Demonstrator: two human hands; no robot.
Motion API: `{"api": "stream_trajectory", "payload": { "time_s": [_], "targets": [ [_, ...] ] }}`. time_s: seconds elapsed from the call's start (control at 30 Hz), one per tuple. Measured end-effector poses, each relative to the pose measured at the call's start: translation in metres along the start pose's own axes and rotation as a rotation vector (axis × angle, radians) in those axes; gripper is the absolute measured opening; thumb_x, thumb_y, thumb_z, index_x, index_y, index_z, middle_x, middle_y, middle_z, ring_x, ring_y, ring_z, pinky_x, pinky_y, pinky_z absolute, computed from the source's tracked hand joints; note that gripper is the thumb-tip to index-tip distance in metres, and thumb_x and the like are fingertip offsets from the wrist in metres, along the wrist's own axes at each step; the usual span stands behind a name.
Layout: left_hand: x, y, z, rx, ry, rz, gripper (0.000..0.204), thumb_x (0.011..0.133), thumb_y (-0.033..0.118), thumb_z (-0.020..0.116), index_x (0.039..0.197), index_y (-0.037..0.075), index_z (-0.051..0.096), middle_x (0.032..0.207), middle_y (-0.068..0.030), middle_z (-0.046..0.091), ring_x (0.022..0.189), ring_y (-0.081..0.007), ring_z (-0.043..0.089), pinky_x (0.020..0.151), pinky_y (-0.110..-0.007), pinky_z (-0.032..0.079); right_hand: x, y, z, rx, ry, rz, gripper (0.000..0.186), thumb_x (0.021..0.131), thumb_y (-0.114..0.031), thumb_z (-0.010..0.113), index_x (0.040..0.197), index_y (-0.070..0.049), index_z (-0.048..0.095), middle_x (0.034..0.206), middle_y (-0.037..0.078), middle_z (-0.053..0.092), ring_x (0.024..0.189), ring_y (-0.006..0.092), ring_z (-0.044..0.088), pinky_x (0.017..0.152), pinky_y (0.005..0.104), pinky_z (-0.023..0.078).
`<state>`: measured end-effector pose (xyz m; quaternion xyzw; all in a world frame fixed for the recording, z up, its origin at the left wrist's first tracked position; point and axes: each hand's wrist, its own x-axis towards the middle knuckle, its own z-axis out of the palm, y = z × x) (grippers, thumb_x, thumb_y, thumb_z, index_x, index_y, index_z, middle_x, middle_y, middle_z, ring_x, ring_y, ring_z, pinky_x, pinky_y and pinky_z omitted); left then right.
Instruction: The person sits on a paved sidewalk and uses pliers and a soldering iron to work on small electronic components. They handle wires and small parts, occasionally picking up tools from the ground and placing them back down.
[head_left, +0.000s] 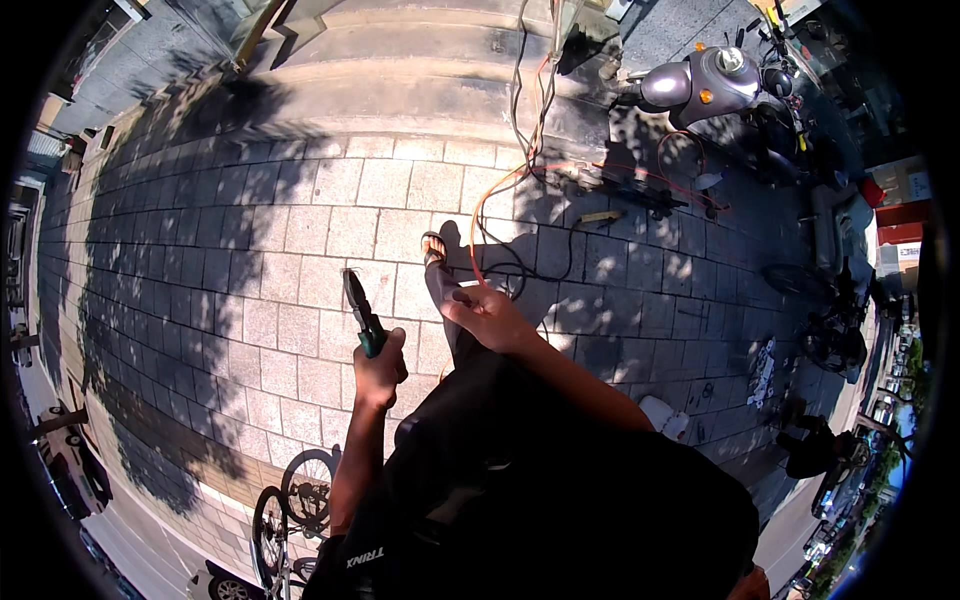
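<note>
In my left hand [378, 372] I grip a pair of pliers [358, 300] with dark jaws and green handles. The jaws point away from me over the pavement, and nothing shows between them. My right hand [490, 315] is closed around a thin orange hose or cable [474, 240]. From this hand the orange line runs up across the pavement towards the steps. The part inside the fist is hidden. Below the hands is my foot in a sandal [432, 245], standing on the paving slabs.
Black cables [520, 270] loop on the pavement beside the orange line. A yellow-handled tool [600, 216] lies further right. A grey scooter [705, 85] stands at the far right by the steps [410, 85]. A bicycle [270, 530] is at lower left; another person [810, 450] is at right.
</note>
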<state>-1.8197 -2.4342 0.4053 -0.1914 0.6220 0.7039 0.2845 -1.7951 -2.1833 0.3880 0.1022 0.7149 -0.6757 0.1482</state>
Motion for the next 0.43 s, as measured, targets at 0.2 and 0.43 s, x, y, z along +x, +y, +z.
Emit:
{"api": "stream_trajectory", "payload": {
  "time_s": [0.2,0.43],
  "targets": [
    [0.180,0.128,-0.030,-0.182,0.195,-0.056,0.043,0.102,0.023,0.072,0.071,0.018,0.043,0.055,0.0062,0.036,0.041,-0.0077,0.030,0.040,-0.030,0.021,0.216,-0.056,-0.069,0.230,0.248,0.154,0.030,0.103,-0.031,0.073,0.114,-0.003,0.075,0.081,-0.003,0.066,0.070,0.0075,0.059,0.065,0.0276,0.049],
    [0.350,0.270,-0.064,-0.303,0.335,-0.068,0.033,0.099,0.028,0.074,0.080,0.017,0.049,0.055,0.0057,0.035,0.039,-0.0100,0.029,0.038,-0.031,0.021,0.441,-0.193,-0.190,0.095,0.265,0.052,0.030,0.103,-0.031,0.072,0.118,-0.005,0.072,0.081,0.000,0.068,0.071,0.0079,0.063,0.063,0.0281,0.049]
  ]
}}
